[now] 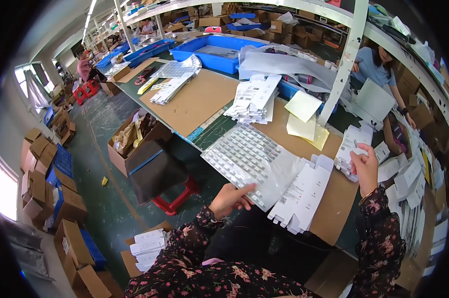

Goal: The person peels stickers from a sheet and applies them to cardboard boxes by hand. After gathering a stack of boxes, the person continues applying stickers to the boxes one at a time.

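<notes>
Two hands apart: left hand fingertips pinch clear plastic blister sheet at worktop near edge; right hand grips white flat cartons. Unfolded white cartons between; red stool below edge.

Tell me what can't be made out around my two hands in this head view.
- Right hand: its palm side faces away, so the grip on the stack of flat white cartons is hidden.
- Left hand: the fingers cover the near edge of the sticker sheet.
- Print on the unfolded white box blanks: too small.
- Right-hand bench end: bent and cut off by the fisheye rim.
</notes>
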`<state>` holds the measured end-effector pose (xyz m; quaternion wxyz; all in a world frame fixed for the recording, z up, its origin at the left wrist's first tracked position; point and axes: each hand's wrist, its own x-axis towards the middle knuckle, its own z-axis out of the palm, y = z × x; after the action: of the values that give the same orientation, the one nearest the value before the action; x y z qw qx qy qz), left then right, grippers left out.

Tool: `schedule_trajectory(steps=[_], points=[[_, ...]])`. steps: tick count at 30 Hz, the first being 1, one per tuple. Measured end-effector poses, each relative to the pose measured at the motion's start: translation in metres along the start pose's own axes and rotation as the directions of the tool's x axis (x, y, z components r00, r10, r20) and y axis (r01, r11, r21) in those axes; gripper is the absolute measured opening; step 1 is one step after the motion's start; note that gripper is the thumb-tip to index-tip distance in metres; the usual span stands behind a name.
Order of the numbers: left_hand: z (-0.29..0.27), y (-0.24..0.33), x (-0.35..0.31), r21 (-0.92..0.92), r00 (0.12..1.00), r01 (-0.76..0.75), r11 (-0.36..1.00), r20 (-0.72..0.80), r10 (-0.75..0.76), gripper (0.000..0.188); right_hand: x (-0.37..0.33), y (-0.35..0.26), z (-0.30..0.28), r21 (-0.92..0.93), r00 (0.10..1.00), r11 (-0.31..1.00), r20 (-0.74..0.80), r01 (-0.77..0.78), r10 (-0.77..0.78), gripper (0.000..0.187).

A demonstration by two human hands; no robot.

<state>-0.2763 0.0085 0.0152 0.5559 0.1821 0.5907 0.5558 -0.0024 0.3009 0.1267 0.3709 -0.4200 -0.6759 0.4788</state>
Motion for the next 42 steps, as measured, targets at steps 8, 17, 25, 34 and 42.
schedule_trajectory(steps=[8, 17, 25, 34, 42], points=[[0.003, 0.004, 0.004, -0.237, 0.894, -0.428, 0.872, -0.252, 0.371, 0.021, -0.027, -0.008, 0.027, -0.034, 0.992, 0.999, 0.123, -0.015, 0.019, 0.036], [0.014, 0.114, -0.014, -0.287, 0.615, -0.784, 0.551, -0.233, 0.753, 0.018, -0.054, -0.016, 0.021, -0.019, 0.985, 0.997, 0.160, 0.069, -0.065, 0.038], [0.011, 0.098, 0.045, -0.443, 0.681, -0.720, 0.535, -0.302, 0.667, 0.024, -0.055, -0.020, 0.014, -0.007, 0.986, 0.994, 0.122, 0.111, -0.109, 0.039], [0.000, 0.063, 0.059, -0.162, 0.946, -0.309, 0.937, -0.156, 0.285, 0.041, -0.049, -0.016, 0.002, -0.047, 0.991, 0.994, 0.102, 0.097, -0.092, 0.036], [0.001, 0.070, 0.020, 0.444, 0.984, -0.178, 0.878, 0.079, 0.160, 0.046, -0.002, 0.016, -0.007, -0.262, 0.997, 0.962, 0.035, 0.076, -0.069, 0.037]])
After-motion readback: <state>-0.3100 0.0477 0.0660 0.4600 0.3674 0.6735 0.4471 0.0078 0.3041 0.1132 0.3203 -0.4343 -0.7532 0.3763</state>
